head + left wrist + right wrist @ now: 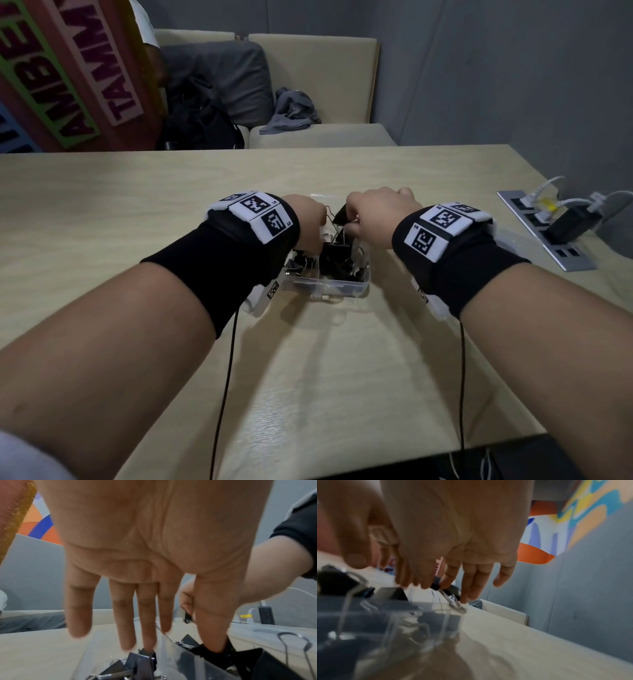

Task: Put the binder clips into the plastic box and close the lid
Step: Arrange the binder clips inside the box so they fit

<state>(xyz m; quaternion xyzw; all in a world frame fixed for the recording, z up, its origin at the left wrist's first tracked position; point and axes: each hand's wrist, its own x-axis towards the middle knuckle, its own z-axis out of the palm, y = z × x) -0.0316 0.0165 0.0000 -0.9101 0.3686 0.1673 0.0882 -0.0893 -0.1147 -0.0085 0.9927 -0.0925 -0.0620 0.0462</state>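
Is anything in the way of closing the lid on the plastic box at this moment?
Yes. Both the left hand and the right hand are over the open plastic box, and binder clips are heaped inside, with wire handles standing above the rim. The lid is hard to make out here.

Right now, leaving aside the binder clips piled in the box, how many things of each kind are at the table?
plastic box: 1
hands, the left hand and the right hand: 2
binder clip pinched in the right hand's fingers: 1
wristbands: 2
socket panel: 1
Total: 7
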